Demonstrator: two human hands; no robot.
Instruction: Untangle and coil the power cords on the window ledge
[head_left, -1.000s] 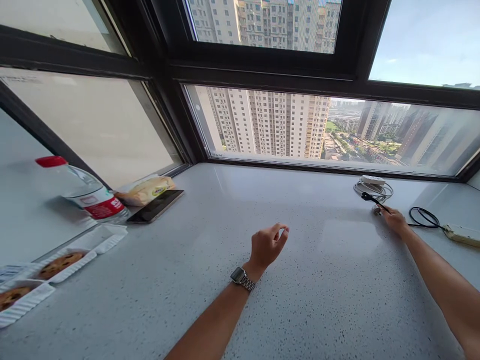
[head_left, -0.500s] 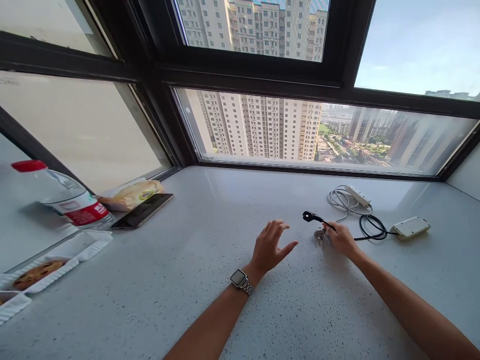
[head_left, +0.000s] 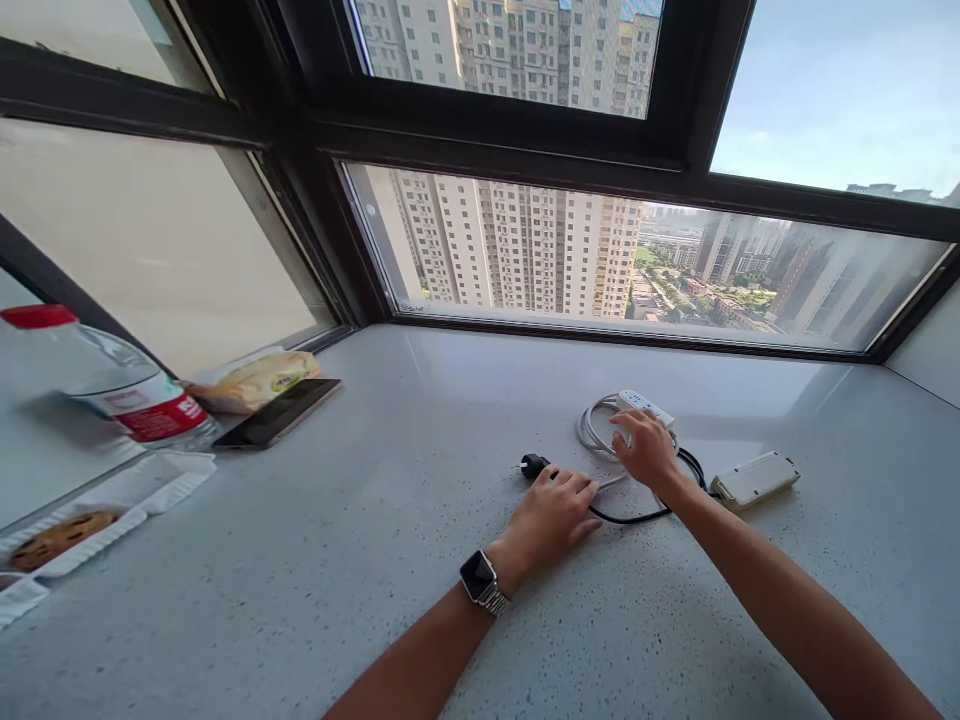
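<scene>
My left hand (head_left: 553, 512), with a metal watch on its wrist, lies on the speckled white counter (head_left: 352, 580). Its fingers curl over a black cord (head_left: 626, 517) just behind the black plug (head_left: 534, 465). My right hand (head_left: 643, 450) reaches a little farther and closes over the near end of a white power strip (head_left: 646, 405), which sits on its coiled white cable (head_left: 589, 432). A beige adapter box (head_left: 754, 478) lies right of both hands, with the black cord running to it.
At the left stand a red-capped water bottle (head_left: 127, 395), a dark phone (head_left: 277, 412), a snack packet (head_left: 251, 378) and a white tray with cookies (head_left: 90, 515). Black-framed windows (head_left: 495, 150) close off the counter's far side.
My right hand dragged the black plug and cord leftwards, let go and moved onto the white power strip. My left hand dropped from hovering open onto the cord by the plug.
</scene>
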